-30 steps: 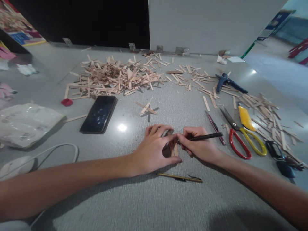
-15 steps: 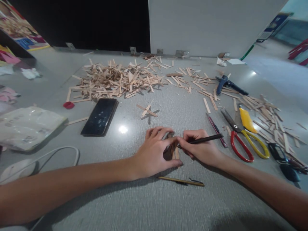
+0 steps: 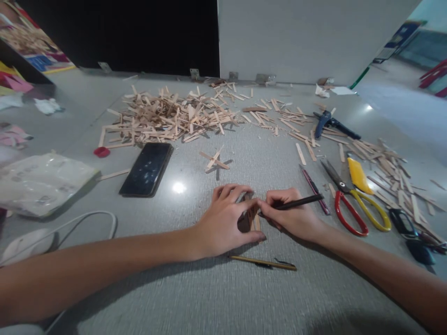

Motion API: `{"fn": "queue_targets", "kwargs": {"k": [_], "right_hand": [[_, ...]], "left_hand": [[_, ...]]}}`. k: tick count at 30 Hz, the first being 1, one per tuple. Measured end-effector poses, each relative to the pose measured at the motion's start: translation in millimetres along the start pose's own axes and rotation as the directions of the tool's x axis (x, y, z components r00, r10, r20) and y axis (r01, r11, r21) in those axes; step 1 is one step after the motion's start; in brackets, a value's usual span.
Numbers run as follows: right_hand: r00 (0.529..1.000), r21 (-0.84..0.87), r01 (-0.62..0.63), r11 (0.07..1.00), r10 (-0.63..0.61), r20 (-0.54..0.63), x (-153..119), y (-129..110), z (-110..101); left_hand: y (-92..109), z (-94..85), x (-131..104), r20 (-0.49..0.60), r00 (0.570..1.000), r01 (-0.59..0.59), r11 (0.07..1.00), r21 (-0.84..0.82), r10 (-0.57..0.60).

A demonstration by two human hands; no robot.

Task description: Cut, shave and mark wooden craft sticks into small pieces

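Left hand (image 3: pixel 223 222) spans sticks (image 3: pixel 257 224) on table (image 3: pixel 195 298); right hand (image 3: pixel 292 213), holding pen (image 3: pixel 303 202), just right. Second pen (image 3: pixel 249 259) on near side. Phone (image 3: pixel 146 170) left, stick pile (image 3: pixel 167 116) behind it. Crossed sticks (image 3: pixel 213 160) behind left hand. Scissors (image 3: pixel 343 187) right. Mouse (image 3: pixel 26 244) far left, packet (image 3: pixel 45 184) behind.

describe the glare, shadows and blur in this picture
Head view: bright glare spot on the tabletop right of the smartphone; head view: broad, soft-edged shadow below the left forearm; head view: markings on the plastic packet too blurred to read.
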State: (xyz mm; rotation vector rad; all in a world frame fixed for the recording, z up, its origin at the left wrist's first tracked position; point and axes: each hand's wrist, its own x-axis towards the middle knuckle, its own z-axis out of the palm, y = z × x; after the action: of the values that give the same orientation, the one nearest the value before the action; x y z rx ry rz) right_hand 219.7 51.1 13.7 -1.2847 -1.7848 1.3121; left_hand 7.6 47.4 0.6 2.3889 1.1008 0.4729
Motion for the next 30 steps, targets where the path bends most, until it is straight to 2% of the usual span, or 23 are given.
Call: {"fn": "queue_targets", "kwargs": {"k": [5,19,24,30], "right_hand": [[1.000,-0.022,0.028,0.999,-0.028,0.005,0.0,-0.3,0.1],[1.000,-0.013,0.002,1.000,-0.002,0.012,-2.6,0.1,-0.2],[0.998,-0.095,0.057,0.994,-0.059,-0.016,-2.1,2.5,1.4],[0.999,-0.115,0.042,0.992,-0.043,-0.002,-1.4,3.8,0.8]], "left_hand": [[0.3,-0.4,-0.8,-0.001,1.000,-0.007,1.000,0.004,0.007],[0.0,-1.1,-1.0,0.007,1.000,-0.002,1.000,-0.004,0.002],[-0.4,0.2,-0.9,-0.003,1.000,-0.011,1.000,0.015,0.011],[-0.3,0.0,-1.0,0.006,1.000,-0.006,1.000,0.006,0.006]]}}
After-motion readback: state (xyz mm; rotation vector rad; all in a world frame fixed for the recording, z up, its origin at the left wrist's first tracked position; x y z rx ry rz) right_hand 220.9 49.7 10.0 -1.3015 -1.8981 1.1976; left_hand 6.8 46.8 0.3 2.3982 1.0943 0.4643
